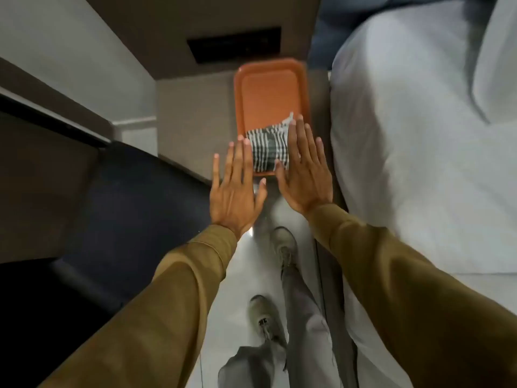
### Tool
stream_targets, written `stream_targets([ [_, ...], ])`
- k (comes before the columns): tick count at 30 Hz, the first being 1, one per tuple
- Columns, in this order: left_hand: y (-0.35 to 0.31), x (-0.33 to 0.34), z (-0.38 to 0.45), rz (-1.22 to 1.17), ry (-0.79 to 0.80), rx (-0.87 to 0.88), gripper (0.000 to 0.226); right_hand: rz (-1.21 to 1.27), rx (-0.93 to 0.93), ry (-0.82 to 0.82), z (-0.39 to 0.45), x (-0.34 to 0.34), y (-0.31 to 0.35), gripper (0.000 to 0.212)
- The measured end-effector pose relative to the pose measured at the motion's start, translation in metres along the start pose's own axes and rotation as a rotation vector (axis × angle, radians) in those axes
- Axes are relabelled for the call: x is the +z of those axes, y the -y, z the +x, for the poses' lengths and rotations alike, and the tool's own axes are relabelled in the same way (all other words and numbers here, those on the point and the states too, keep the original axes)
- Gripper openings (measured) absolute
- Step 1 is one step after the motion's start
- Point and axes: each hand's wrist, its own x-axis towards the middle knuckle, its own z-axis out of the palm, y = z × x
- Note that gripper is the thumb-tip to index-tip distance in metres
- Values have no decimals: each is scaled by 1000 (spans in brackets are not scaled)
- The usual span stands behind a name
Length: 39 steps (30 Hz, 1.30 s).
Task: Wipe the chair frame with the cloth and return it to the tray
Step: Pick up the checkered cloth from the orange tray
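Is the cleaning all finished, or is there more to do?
Hard to say which end of the job this is. The striped cloth lies folded at the near end of the orange tray. The left hand and right hand are both open and flat, holding nothing, one on each side of the cloth. The dark chair stands at the left; whether its frame has been wiped cannot be told.

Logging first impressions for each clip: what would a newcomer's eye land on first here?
The orange tray at centre, on a grey-brown surface, with a striped folded cloth at its near end. Two open hands, left hand and right hand, are spread flat on either side of the cloth. A white bed fills the right.
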Motion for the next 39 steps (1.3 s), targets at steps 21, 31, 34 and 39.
stream_targets([
  [21,29,118,93,-93,63,-80,78,-172,-193,504,185,112,-63,98],
  [31,32,86,103,-112,160,-59,98,-178,-224,480,204,99,-51,57],
  [34,32,72,98,-106,158,-18,92,29,-168,494,195,77,-49,69],
  [39,45,52,75,-45,204,45,80,463,70,351,157,34,-50,77],
])
